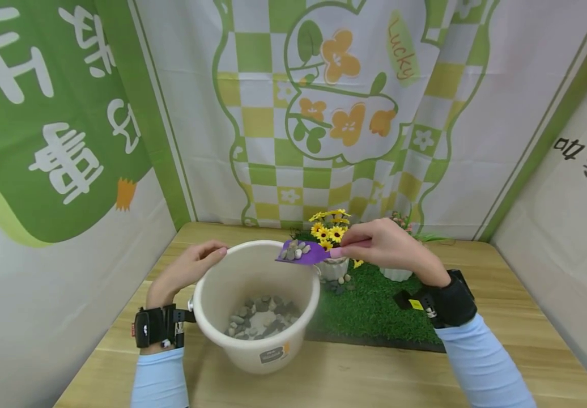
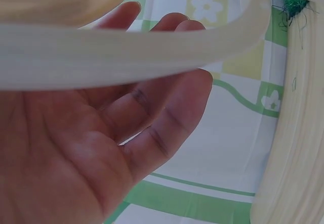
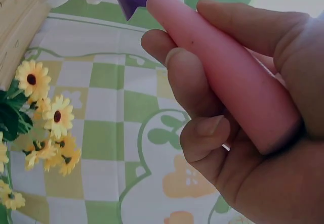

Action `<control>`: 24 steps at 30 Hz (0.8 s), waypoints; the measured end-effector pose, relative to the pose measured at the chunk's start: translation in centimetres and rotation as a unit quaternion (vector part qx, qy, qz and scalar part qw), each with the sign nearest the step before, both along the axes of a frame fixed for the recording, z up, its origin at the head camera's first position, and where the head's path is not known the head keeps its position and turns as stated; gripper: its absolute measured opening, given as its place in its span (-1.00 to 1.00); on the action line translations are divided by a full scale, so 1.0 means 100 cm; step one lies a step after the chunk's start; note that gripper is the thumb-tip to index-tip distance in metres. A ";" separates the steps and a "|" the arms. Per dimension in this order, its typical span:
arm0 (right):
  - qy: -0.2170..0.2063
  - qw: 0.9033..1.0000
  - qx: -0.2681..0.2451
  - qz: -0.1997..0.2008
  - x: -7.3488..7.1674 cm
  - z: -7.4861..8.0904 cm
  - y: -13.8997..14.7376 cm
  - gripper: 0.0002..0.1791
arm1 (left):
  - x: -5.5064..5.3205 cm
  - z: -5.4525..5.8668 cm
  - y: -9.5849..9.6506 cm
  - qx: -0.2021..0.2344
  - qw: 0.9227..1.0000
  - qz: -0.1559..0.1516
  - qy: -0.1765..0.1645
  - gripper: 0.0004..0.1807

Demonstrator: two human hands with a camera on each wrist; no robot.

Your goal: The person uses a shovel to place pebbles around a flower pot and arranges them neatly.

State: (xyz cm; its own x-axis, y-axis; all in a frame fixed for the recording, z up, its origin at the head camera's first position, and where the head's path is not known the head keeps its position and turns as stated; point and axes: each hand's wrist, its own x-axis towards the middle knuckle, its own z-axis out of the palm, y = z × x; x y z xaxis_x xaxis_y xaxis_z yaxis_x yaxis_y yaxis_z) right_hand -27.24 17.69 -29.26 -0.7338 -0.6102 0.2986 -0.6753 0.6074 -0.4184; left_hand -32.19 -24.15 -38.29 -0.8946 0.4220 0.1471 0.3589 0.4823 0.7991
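Note:
My right hand (image 1: 387, 249) grips the pink handle (image 3: 223, 67) of a small toy shovel, its fingers wrapped round it and the thumb along the side. The purple blade (image 1: 314, 254) carries a little heap of grey and pale pebbles (image 1: 293, 250) over the bucket's far right rim. A cream bucket (image 1: 242, 352) stands upright on the table, with many stones (image 1: 239, 320) in a rough ring on its floor. At its upper left rim, my left hand (image 1: 186, 266) holds the edge. In the left wrist view the rim (image 2: 126, 57) hides part of the bent fingers.
Behind the shovel, yellow flowers (image 1: 330, 232) stand in a white pot (image 1: 335, 270). A second pot (image 1: 396, 275) is further right. Under them lies a green grass mat (image 1: 375, 314), with a few loose pebbles (image 1: 343, 279) on it. Printed curtains (image 1: 191, 102) enclose the wooden table (image 1: 365, 377).

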 end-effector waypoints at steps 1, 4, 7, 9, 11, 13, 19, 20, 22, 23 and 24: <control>0.002 1.000 -0.001 -0.003 0.000 -0.001 0.002 -0.89 | 0.000 0.000 0.000 -0.002 1.000 0.000 0.000 -0.62; 0.007 1.000 -0.002 -0.016 0.001 -0.002 0.009 -0.90 | 0.001 0.000 0.001 -0.005 1.000 -0.002 -0.002 -0.62; 0.010 1.000 -0.003 -0.026 0.002 -0.002 0.015 -0.92 | 0.001 0.000 0.001 -0.005 1.000 -0.005 -0.006 -0.62; 0.013 0.999 -0.004 -0.032 0.002 -0.002 0.019 -0.93 | 0.002 0.001 0.001 -0.001 1.000 -0.007 -0.009 -0.62; 0.012 0.999 -0.007 -0.040 0.003 -0.001 0.023 -0.94 | 0.003 0.001 0.000 0.002 1.000 -0.008 -0.009 -0.62; 0.008 0.999 -0.009 -0.052 0.004 -0.002 0.028 -0.92 | 0.003 0.001 0.000 0.005 1.000 -0.006 -0.011 -0.62; -0.016 0.997 -0.012 -0.081 0.008 -0.008 0.043 -0.87 | 0.004 0.001 0.001 0.004 1.000 -0.006 -0.013 -0.61; -0.017 0.996 -0.014 -0.082 0.008 -0.008 0.045 -0.87 | 0.005 0.001 0.001 0.003 1.000 -0.007 -0.012 -0.62; -0.018 0.996 -0.017 -0.083 0.010 -0.010 0.049 -0.88 | 0.005 0.002 0.001 0.003 1.000 -0.010 -0.007 -0.62; -0.016 0.996 -0.016 -0.083 0.010 -0.011 0.052 -0.87 | 0.005 0.002 0.001 0.003 1.000 -0.010 -0.006 -0.62; -0.016 0.996 -0.016 -0.083 0.010 -0.011 0.054 -0.87 | 0.005 0.001 0.001 0.003 1.000 -0.011 -0.006 -0.63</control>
State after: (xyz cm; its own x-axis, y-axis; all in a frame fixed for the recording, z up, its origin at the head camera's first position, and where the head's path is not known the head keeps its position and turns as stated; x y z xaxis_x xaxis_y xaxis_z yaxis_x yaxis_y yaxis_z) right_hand -26.20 23.06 -30.41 -0.8335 -0.4694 0.2915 -0.5524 0.6957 -0.4591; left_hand -31.69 -24.02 -38.16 -0.8871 0.4402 0.1386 0.3592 0.4701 0.8062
